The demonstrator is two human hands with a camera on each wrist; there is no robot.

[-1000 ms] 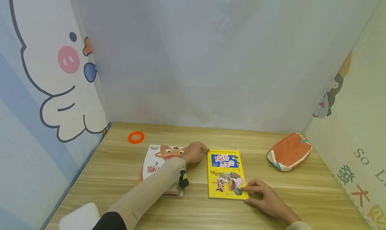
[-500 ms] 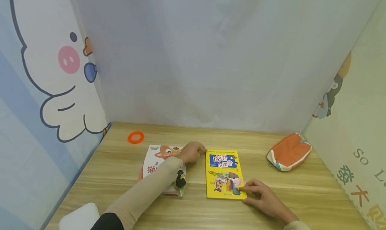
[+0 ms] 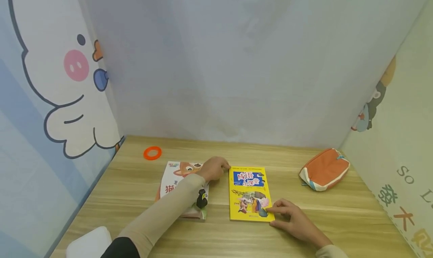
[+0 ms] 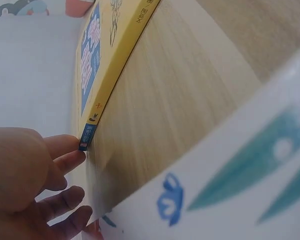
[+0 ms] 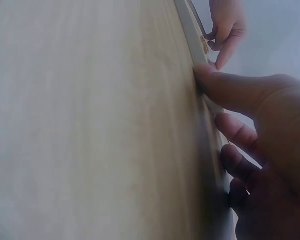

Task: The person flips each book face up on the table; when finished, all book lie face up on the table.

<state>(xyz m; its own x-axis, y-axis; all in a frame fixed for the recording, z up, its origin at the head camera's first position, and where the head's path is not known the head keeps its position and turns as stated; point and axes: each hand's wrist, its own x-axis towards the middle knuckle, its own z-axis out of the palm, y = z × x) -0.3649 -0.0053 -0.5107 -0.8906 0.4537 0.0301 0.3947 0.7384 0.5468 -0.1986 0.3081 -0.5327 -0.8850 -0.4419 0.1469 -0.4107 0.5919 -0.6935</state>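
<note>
A yellow book with a blue title panel lies flat on the wooden table. At its top left corner, the fingertips of my left hand touch the spine end; the other fingers bend loosely in the left wrist view. My right hand is at the lower right of the book, index fingertip at the right side of the cover and thumb against the lower corner. In the right wrist view that thumb presses the book's edge. Under my left forearm lies a white picture book with a fox-like face, partly hidden.
An orange ring lies at the back left of the table. At the back right sits an orange zipped pouch. A white rounded object is at the front left. Printed cloth walls enclose the table's back and sides.
The yellow book has slid slightly left across the table, and both hands have shifted left with it, keeping contact. The white picture book, ring and pouch stay in place.
</note>
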